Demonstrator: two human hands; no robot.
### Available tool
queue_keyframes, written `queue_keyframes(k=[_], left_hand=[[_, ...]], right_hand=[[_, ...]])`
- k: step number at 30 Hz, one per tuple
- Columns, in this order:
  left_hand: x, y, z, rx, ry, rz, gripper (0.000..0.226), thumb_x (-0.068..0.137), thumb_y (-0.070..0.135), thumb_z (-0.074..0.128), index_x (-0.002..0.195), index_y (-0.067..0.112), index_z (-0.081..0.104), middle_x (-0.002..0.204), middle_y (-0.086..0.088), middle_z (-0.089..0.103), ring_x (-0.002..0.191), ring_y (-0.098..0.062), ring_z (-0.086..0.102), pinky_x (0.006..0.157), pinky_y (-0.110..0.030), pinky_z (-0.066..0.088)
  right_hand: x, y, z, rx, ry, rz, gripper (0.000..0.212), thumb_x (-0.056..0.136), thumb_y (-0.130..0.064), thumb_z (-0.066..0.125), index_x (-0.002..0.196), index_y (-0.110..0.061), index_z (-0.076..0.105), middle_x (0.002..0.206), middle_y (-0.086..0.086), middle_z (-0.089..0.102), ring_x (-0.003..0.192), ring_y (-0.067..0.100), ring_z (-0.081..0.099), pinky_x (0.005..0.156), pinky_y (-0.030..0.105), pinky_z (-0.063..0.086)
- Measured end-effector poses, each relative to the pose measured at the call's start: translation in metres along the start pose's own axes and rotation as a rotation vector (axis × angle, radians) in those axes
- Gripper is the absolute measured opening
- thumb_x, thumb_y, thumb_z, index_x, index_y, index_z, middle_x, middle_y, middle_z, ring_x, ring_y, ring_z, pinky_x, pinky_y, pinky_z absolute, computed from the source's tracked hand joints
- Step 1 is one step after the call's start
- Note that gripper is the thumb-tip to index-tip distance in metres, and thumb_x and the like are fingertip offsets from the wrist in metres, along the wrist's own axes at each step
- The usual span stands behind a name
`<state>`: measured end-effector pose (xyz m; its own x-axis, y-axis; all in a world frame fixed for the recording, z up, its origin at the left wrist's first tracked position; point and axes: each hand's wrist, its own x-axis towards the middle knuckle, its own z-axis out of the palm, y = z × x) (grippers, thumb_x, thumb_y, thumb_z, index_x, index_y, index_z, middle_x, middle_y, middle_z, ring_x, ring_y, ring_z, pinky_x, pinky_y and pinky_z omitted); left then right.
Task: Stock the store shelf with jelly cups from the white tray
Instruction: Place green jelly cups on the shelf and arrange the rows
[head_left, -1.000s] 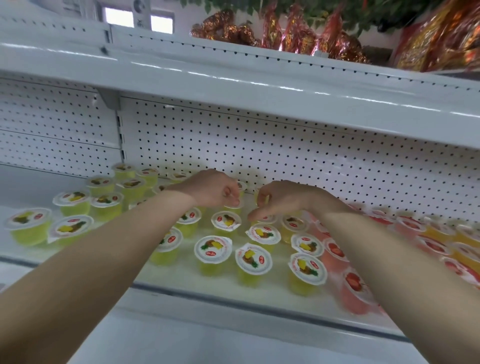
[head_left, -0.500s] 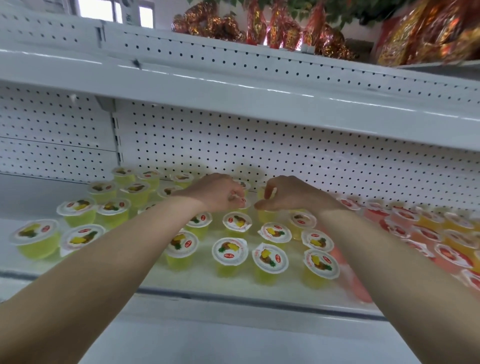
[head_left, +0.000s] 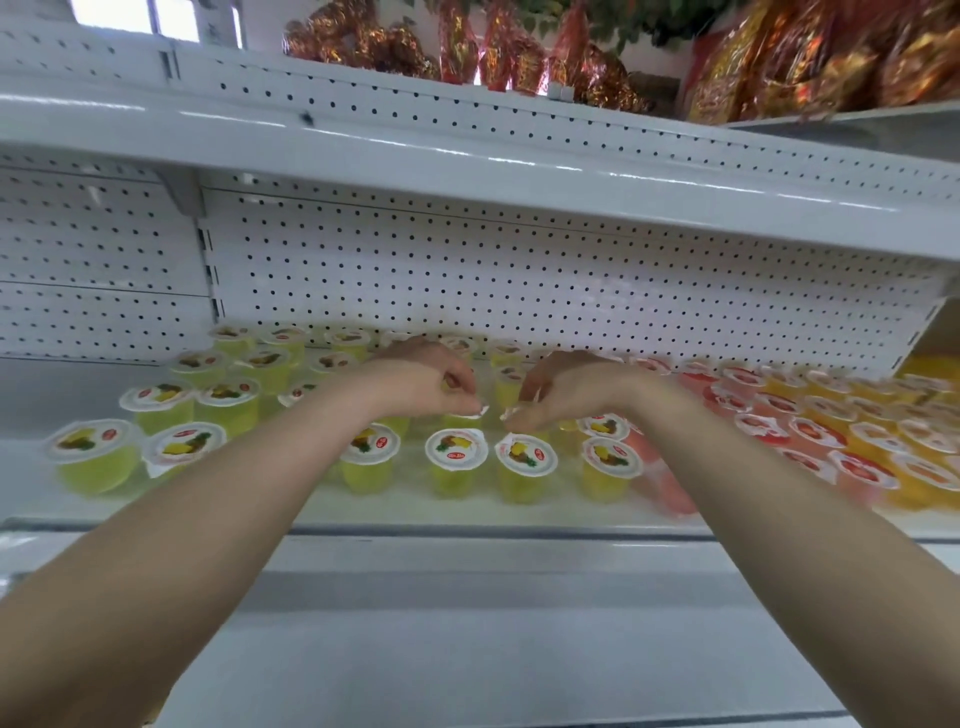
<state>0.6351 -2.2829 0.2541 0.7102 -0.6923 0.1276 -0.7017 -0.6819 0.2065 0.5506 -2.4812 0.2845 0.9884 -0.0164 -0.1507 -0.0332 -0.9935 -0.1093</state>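
Note:
Several yellow-green jelly cups (head_left: 456, 462) with white fruit-print lids stand in rows on the white store shelf (head_left: 467, 512). My left hand (head_left: 431, 382) reaches over the middle rows, fingers curled down, and pinches the lid rim of a jelly cup (head_left: 475, 414). My right hand (head_left: 566, 395) is close beside it and pinches the rim of the neighbouring jelly cup (head_left: 511, 414). Both cups are mostly hidden under my fingers. The white tray is out of view.
Pink jelly cups (head_left: 810, 434) and orange jelly cups (head_left: 930, 467) fill the shelf's right part. A perforated white back panel (head_left: 519, 280) stands behind, and the upper shelf (head_left: 467, 161), which carries foil-wrapped packs (head_left: 519, 57), overhangs. Bare shelf shows at the far left.
Both hands have come a little forward and down from the back rows to the middle rows, staying close together. The view has shifted left and tilted slightly.

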Motion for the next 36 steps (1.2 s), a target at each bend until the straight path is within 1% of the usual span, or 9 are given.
queue_keyframes(k=[7,11,16,20,23,25,29,34,36], left_hand=[[-0.008,0.005,0.001,0.014,0.016,-0.005,0.042,0.084,0.062,0.06,0.117,0.038,0.064,0.125,0.015,0.059,0.111,-0.013,0.053,0.086,-0.027,0.04],[-0.01,0.004,0.004,-0.015,0.033,-0.004,0.041,0.083,0.062,0.06,0.116,0.037,0.065,0.129,0.014,0.058,0.114,-0.014,0.052,0.093,-0.031,0.042],[-0.019,0.006,0.007,0.007,0.097,-0.022,0.047,0.084,0.062,0.058,0.125,0.039,0.059,0.141,0.008,0.049,0.128,-0.018,0.043,0.106,-0.039,0.037],[-0.031,0.007,0.005,-0.065,0.19,0.057,0.028,0.085,0.056,0.06,0.106,0.039,0.067,0.122,0.012,0.062,0.113,-0.015,0.056,0.098,-0.039,0.045],[-0.047,0.012,0.003,-0.119,0.195,0.13,0.022,0.085,0.056,0.06,0.096,0.038,0.07,0.102,0.021,0.066,0.098,-0.007,0.061,0.089,-0.036,0.049],[-0.055,0.014,0.004,-0.123,0.157,0.155,0.027,0.084,0.059,0.06,0.097,0.038,0.071,0.099,0.022,0.067,0.097,-0.005,0.061,0.088,-0.034,0.049],[-0.063,0.015,0.011,-0.06,0.086,0.173,0.049,0.075,0.074,0.059,0.108,0.039,0.068,0.112,0.019,0.066,0.106,-0.006,0.059,0.095,-0.036,0.046],[-0.065,0.015,0.015,-0.023,0.072,0.122,0.069,0.063,0.085,0.049,0.114,0.042,0.064,0.116,0.018,0.066,0.108,-0.009,0.06,0.094,-0.039,0.048],[-0.066,0.017,0.014,-0.01,0.075,0.11,0.065,0.065,0.083,0.051,0.114,0.042,0.065,0.114,0.017,0.066,0.105,-0.009,0.06,0.092,-0.038,0.049]], right_hand=[[0.005,-0.006,0.01,0.019,0.106,0.051,0.056,0.073,-0.065,0.068,0.11,-0.024,0.068,0.107,-0.002,0.066,0.095,0.018,0.062,0.085,0.035,0.054],[0.005,-0.007,0.012,0.009,0.128,0.077,0.055,0.073,-0.066,0.066,0.109,-0.025,0.069,0.108,-0.002,0.067,0.096,0.019,0.062,0.088,0.037,0.054],[-0.006,-0.003,0.014,0.031,0.174,0.058,0.066,0.075,-0.069,0.066,0.129,-0.03,0.059,0.12,-0.005,0.059,0.11,0.018,0.055,0.092,0.031,0.046],[-0.023,-0.001,0.012,0.138,0.298,-0.003,0.036,0.078,-0.057,0.071,0.102,-0.03,0.067,0.099,-0.008,0.065,0.098,0.016,0.059,0.081,0.031,0.049],[-0.043,-0.005,0.014,0.223,0.263,-0.069,0.028,0.079,-0.052,0.074,0.089,-0.027,0.07,0.092,-0.007,0.069,0.092,0.014,0.063,0.081,0.032,0.05],[-0.054,-0.009,0.018,0.263,0.204,-0.098,0.032,0.075,-0.056,0.076,0.09,-0.028,0.071,0.095,-0.007,0.07,0.092,0.012,0.064,0.083,0.032,0.051],[-0.063,-0.017,0.029,0.196,0.135,-0.094,0.05,0.071,-0.059,0.077,0.111,-0.032,0.065,0.106,-0.008,0.062,0.097,0.011,0.06,0.086,0.031,0.048],[-0.063,-0.019,0.037,0.105,0.215,-0.083,0.051,0.073,-0.047,0.078,0.117,-0.026,0.063,0.108,-0.003,0.061,0.097,0.016,0.058,0.086,0.033,0.049],[-0.062,-0.019,0.038,0.087,0.229,-0.069,0.052,0.073,-0.047,0.078,0.117,-0.025,0.064,0.106,-0.003,0.061,0.098,0.018,0.059,0.087,0.034,0.05]])
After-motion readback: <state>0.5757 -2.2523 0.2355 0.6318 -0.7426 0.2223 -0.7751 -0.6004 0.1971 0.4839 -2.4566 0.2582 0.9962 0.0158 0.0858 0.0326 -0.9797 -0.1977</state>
